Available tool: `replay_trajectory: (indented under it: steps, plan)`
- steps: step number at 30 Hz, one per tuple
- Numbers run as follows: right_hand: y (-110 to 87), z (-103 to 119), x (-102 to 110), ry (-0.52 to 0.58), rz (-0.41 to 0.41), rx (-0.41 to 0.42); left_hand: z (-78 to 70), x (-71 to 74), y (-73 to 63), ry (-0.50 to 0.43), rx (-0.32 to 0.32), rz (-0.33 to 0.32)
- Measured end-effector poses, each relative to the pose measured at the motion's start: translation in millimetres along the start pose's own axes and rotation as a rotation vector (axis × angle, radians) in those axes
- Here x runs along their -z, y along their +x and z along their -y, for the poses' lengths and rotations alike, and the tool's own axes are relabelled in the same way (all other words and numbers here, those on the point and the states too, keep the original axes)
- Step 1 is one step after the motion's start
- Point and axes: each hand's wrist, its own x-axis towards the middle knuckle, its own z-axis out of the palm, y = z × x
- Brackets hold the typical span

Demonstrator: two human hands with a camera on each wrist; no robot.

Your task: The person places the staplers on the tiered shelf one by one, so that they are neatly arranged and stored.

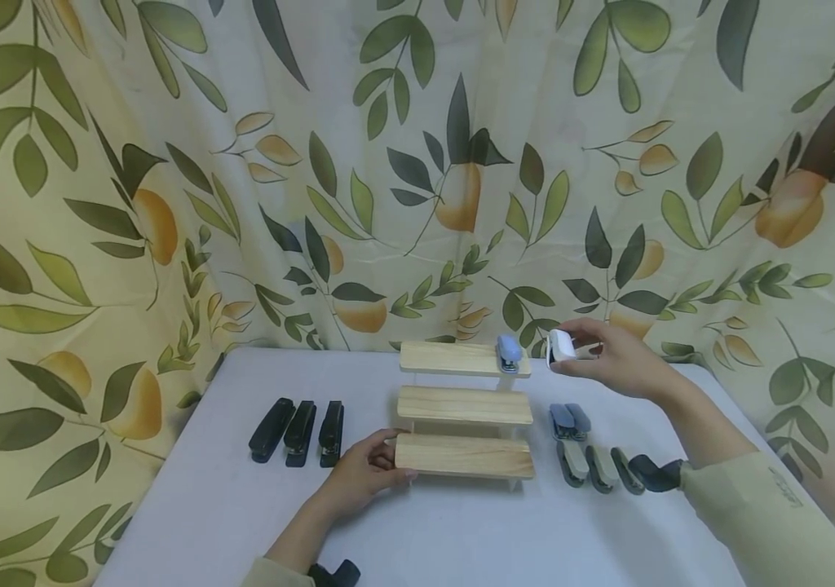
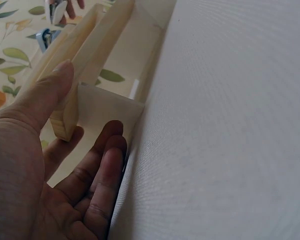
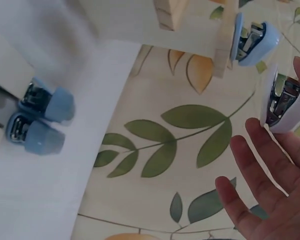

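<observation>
My right hand (image 1: 611, 359) pinches a small white stapler (image 1: 561, 346) in the air, just right of the top step of a three-step wooden rack (image 1: 465, 408). In the right wrist view, this stapler (image 3: 290, 102) shows its metal inside, with the other fingers spread below it. A small blue stapler (image 1: 509, 352) stands at the right end of the top step. My left hand (image 1: 366, 473) grips the left end of the lowest step; the left wrist view shows the thumb (image 2: 60, 80) on top of the board and a finger beneath.
Left of the rack, three black staplers (image 1: 300, 432) lie in a row on the white-covered table (image 1: 476, 538). Two blue-grey staplers (image 1: 570, 421) and three pale grey ones (image 1: 601, 467) lie on the right. A leaf-patterned curtain (image 1: 417, 204) hangs behind the table.
</observation>
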Motion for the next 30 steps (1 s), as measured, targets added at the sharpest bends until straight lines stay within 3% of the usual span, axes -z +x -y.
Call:
replay_trajectory:
  steps: [20, 30]
  plan:
    - [15.8, 26.4, 0.3, 0.037, 0.011, 0.015, 3.1, -0.5, 1.5, -0.001, -0.004, 0.005]
    - [23.2, 37.5, -0.9, 0.07, 0.019, 0.062, 3.0, -1.8, 1.4, 0.014, -0.002, -0.003]
